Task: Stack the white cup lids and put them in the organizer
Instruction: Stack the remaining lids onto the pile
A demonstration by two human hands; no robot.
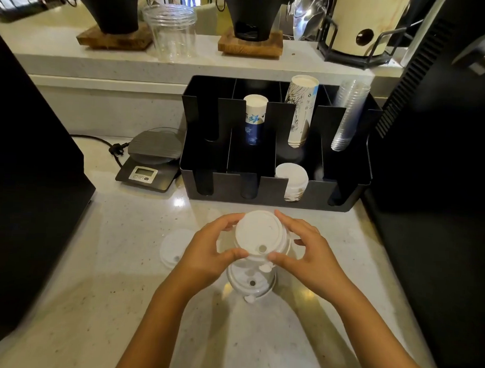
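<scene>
We've got both hands on a stack of white cup lids (260, 234): left hand (205, 251) and right hand (310, 250) pinch its rim from opposite sides, above the counter (121, 262). Right below the grip, another lid stack (249, 281) sits on the counter; a single lid (172, 247) lies just left of our left hand. Black organizer (274, 196) is just beyond the grip, with lids (291, 177) in one front slot
</scene>
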